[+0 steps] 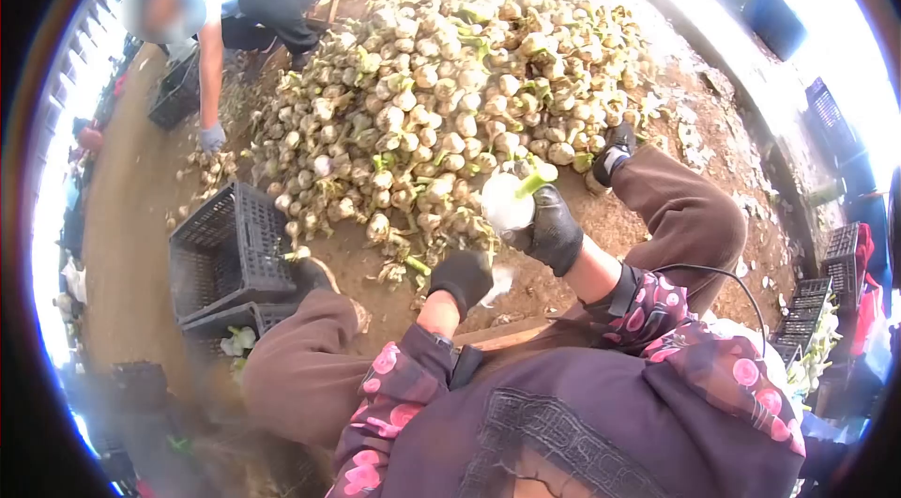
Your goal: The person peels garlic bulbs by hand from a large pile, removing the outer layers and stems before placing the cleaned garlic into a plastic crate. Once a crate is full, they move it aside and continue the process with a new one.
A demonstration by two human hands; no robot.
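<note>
While the right hand (552, 230) holds 1 bulb (505, 203), open soil (593, 216) borders the heap (441, 94).

The person's left forearm (437, 316) is pointing forward, its black-gloved left hand (463, 279) facing away with fingers mostly hidden. The right forearm (594, 272) is slanting inward, and the black-gloved right hand (554, 233) is gripping.

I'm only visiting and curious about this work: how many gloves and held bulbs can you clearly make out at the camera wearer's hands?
Left glove plus right glove, both black: 2
White bulb in the right glove: 1
Total: 3
</note>
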